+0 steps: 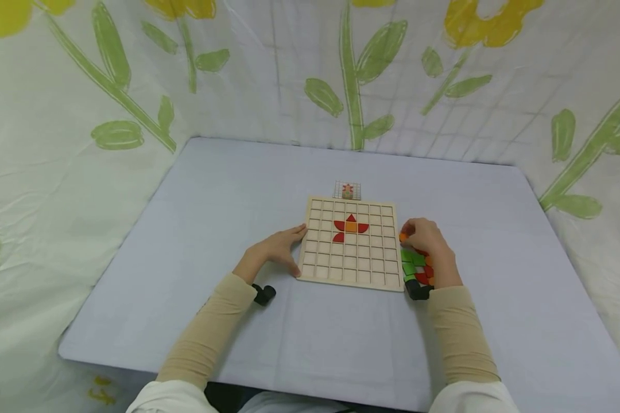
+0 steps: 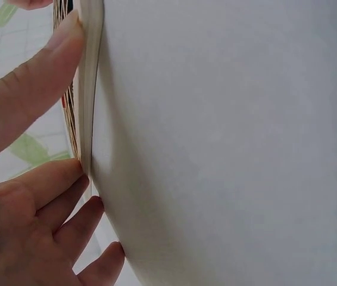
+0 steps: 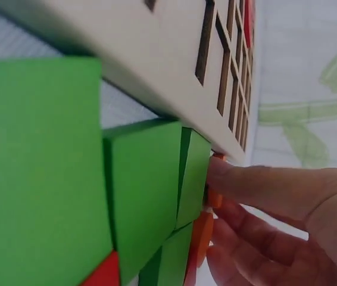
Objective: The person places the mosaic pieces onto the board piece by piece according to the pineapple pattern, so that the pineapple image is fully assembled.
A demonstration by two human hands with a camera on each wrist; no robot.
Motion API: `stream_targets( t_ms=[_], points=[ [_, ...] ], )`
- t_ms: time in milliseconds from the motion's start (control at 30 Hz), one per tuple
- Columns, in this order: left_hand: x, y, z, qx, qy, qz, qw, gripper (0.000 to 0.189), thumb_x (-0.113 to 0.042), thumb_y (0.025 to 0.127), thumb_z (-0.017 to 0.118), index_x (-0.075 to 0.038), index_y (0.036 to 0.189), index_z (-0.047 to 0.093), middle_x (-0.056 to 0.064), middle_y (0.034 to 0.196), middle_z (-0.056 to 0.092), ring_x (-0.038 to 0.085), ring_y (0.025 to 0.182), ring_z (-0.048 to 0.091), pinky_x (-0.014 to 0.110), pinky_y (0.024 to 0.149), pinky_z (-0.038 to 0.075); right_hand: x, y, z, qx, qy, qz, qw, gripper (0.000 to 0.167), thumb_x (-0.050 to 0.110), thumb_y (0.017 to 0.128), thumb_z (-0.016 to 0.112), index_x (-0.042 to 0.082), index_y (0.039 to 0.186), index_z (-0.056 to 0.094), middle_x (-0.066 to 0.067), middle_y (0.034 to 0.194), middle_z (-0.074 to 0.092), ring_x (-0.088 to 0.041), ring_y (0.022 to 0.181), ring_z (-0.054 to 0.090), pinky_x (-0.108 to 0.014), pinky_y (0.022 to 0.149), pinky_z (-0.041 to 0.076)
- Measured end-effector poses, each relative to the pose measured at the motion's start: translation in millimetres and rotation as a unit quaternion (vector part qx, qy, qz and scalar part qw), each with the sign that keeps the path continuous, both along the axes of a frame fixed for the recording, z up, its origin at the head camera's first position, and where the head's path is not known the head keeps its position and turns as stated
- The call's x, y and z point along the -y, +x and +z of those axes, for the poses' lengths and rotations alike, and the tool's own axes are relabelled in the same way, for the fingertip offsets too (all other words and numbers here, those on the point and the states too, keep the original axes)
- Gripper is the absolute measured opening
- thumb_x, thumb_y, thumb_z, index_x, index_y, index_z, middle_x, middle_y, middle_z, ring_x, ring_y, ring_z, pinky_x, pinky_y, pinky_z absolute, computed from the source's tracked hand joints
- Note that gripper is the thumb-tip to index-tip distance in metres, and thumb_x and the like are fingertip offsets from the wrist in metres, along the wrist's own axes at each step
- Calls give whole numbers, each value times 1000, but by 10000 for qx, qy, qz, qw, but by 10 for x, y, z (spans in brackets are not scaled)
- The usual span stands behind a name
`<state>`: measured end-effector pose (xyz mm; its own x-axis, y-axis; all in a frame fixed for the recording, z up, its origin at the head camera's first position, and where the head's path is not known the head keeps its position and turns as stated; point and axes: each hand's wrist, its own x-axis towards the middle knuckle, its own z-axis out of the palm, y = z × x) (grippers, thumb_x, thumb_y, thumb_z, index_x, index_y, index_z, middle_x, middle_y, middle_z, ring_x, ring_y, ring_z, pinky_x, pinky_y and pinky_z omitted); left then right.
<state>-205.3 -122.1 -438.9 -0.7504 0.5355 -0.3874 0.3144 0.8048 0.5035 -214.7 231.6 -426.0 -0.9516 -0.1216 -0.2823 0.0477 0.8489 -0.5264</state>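
Note:
A wooden grid board (image 1: 322, 269) lies on the table, with one orange square (image 1: 351, 227) and several red pieces (image 1: 363, 228) set in its upper middle cells. Along the board's left edge, my left hand (image 1: 276, 248) touches the side with spread fingers and thumb; the left wrist view shows the thumb (image 2: 34, 89) against the wooden rim. Beside the right edge, my right hand (image 1: 426, 235) pinches an orange block (image 3: 215, 193) between thumb and fingers. Green blocks (image 1: 409, 267) lie just below that hand, with red and orange blocks (image 1: 422, 278) partly hidden by the wrist.
A small pattern card (image 1: 348, 190) with a grid and a coloured figure lies against the board's far edge. The pale table (image 1: 227, 189) extends on both sides. Behind it hangs a white curtain (image 1: 268, 86) with painted flowers.

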Motion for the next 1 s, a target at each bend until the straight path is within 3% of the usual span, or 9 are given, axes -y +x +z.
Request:
stream_targets(
  t_ms=[267,433,567,767,1000],
  points=[
    [14,19,-46,75,70,121,9999,109,-21,70,86,-1,154,19,9,162,12,31,146,16,47,117,19,64,8,-42,-392,31,-152,9991,25,8,89,60,-8,107,61,-27,110,61,-38,96,56,-47,81,50],
    [14,10,-47,22,51,68,10000,109,-22,70,86,-1,154,19,9,162,13,31,147,16,47,117,19,209,1,-28,-572,-458,-92,9973,29,8,90,63,-9,113,61,-27,114,61,-40,103,58,-48,86,50],
    [8,7,-22,7,31,-4,10000,109,-22,70,86,0,153,19,10,162,12,30,147,15,46,117,19,364,-17,-27,-598,-843,293,9942,30,7,88,68,-8,114,62,-25,112,62,-40,104,60,-47,87,51],
    [1,4,21,-1,-2,-26,10000,109,-22,71,86,1,153,19,11,162,12,31,147,15,46,117,19,589,-44,-79,-806,-914,987,9876,25,6,83,75,-4,105,67,-20,104,66,-35,97,63,-45,84,53],
    [1,15,35,14,5,4,10000,108,-22,71,86,1,153,20,10,162,12,31,147,15,46,117,19,779,-57,-114,-858,-884,1287,9840,24,5,81,77,-4,101,68,-17,98,67,-31,91,62,-43,83,52]
  ],
)
